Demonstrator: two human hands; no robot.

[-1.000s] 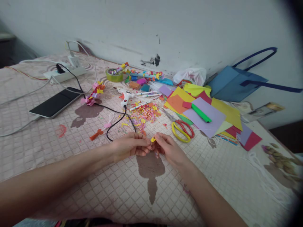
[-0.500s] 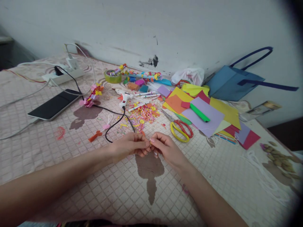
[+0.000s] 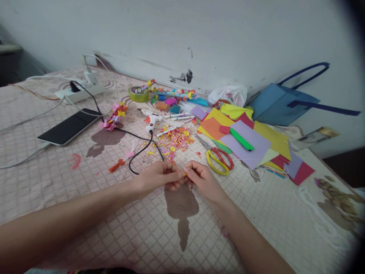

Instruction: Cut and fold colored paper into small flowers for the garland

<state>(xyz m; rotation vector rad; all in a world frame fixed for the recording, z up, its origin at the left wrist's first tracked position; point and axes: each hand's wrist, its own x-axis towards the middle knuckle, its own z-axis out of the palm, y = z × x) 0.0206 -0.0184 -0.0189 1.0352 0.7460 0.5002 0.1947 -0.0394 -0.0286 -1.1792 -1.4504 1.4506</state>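
My left hand [image 3: 159, 178] and my right hand [image 3: 201, 179] meet fingertip to fingertip low over the patterned cloth [image 3: 142, 228]. Both pinch one tiny yellow paper piece [image 3: 184, 173], which barely shows between the fingers. Just beyond my hands lies a heap of coloured paper scraps [image 3: 173, 139]. A white glue gun [image 3: 151, 117] with a black cord lies behind the heap. Yellow and red scissors [image 3: 218, 159] lie to the right of my right hand.
Coloured paper sheets [image 3: 251, 139] with a green marker [image 3: 242, 139] spread at right, a blue bag [image 3: 281, 102] behind them. A tablet [image 3: 68, 126], power strip [image 3: 80, 91], cables and a paper-flower garland [image 3: 114, 116] lie at left. A tape roll [image 3: 137, 93] stands by the wall.
My hands stay together in nearly the same place. The yellow piece was plainly seen a second ago; now the fingers cover most of it. The view shifted slightly.
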